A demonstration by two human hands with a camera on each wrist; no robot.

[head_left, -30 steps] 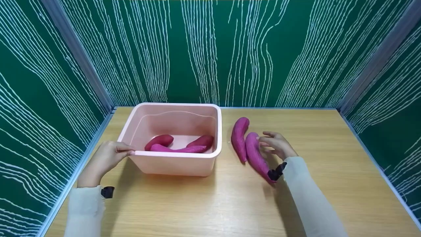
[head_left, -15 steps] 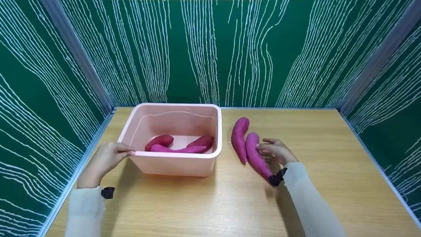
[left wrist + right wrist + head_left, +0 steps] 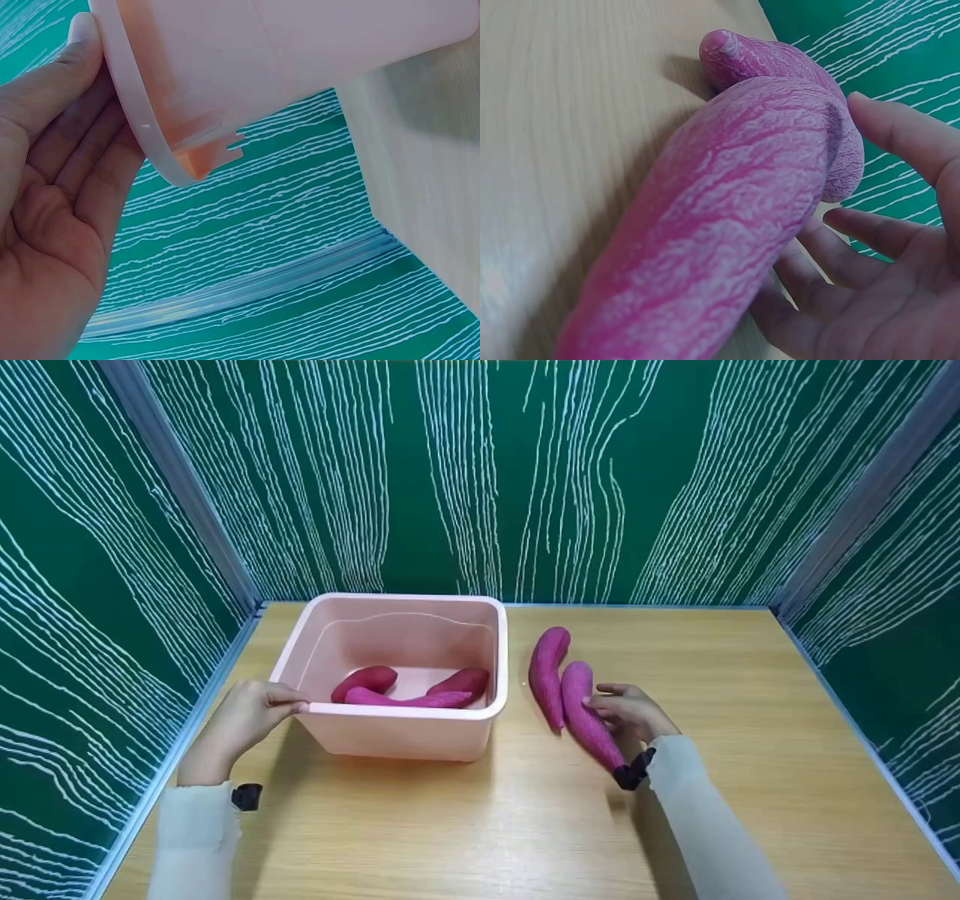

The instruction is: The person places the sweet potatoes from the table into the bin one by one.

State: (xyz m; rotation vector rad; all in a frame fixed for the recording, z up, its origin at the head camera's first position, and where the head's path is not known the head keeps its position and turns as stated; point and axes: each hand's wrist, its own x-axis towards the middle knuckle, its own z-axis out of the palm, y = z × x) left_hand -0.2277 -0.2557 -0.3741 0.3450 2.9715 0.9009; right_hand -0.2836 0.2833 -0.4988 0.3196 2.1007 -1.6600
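Note:
My left hand (image 3: 244, 725) grips the near left corner of the rim of a pale pink plastic bin (image 3: 401, 735). In the left wrist view, the thumb lies on one side of the rim (image 3: 135, 105) and the fingers curl behind it. Beside a curved purple-pink sweet potato (image 3: 589, 720) is my right hand (image 3: 634, 712), its fingers relaxed and spread. In the right wrist view, some fingertips are partly hidden behind that sweet potato (image 3: 712, 217); whether they touch it is unclear. A second sweet potato (image 3: 547, 671) lies just left of it.
Inside the bin lie two dark red sweet potatoes (image 3: 365, 682) and a brighter pink one (image 3: 409, 700). The wooden table (image 3: 420, 832) is bordered by green walls (image 3: 675, 427) with white wavy lines. Grey metal posts (image 3: 862, 495) stand at the corners.
My right hand has shifted slightly down beside the nearer sweet potato, its fingers a little closer together. The left hand and bin stay in place.

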